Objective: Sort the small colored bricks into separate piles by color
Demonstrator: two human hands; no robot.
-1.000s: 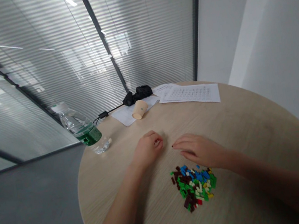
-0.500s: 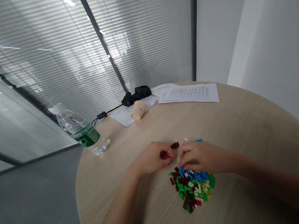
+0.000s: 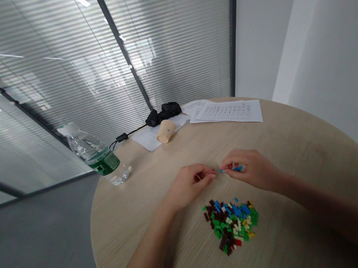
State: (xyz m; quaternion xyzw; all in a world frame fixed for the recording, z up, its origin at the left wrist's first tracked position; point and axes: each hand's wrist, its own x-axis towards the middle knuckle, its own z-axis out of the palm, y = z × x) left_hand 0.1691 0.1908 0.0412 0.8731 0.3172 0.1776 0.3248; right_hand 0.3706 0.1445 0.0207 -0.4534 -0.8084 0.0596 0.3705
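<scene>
My left hand (image 3: 190, 184) is closed, with dark brown toy bricks (image 3: 199, 177) showing between its curled fingers and thumb. Facing it across a small gap, my right hand (image 3: 252, 168) pinches a tiny blue brick (image 3: 221, 171) between thumb and fingertips. Another blue piece (image 3: 238, 168) shows through the opening under the right hand's fingers; whether it lies on the table or in the hand, I cannot tell. Nearer to me lies a loose pile of small bricks (image 3: 230, 224) in brown, green, blue, cream, yellow and red.
The round wooden table (image 3: 130, 236) holds a clear water bottle (image 3: 97, 158) with a green label at its left edge. Toward the back are a paper cup (image 3: 166, 131) on its side, a black bundled item (image 3: 170, 109) and printed sheets (image 3: 230, 111).
My right hand has moved away from the pile, up and to the right, and now pinches a blue brick. My left hand has shifted slightly right, over where a brown piece lay.
</scene>
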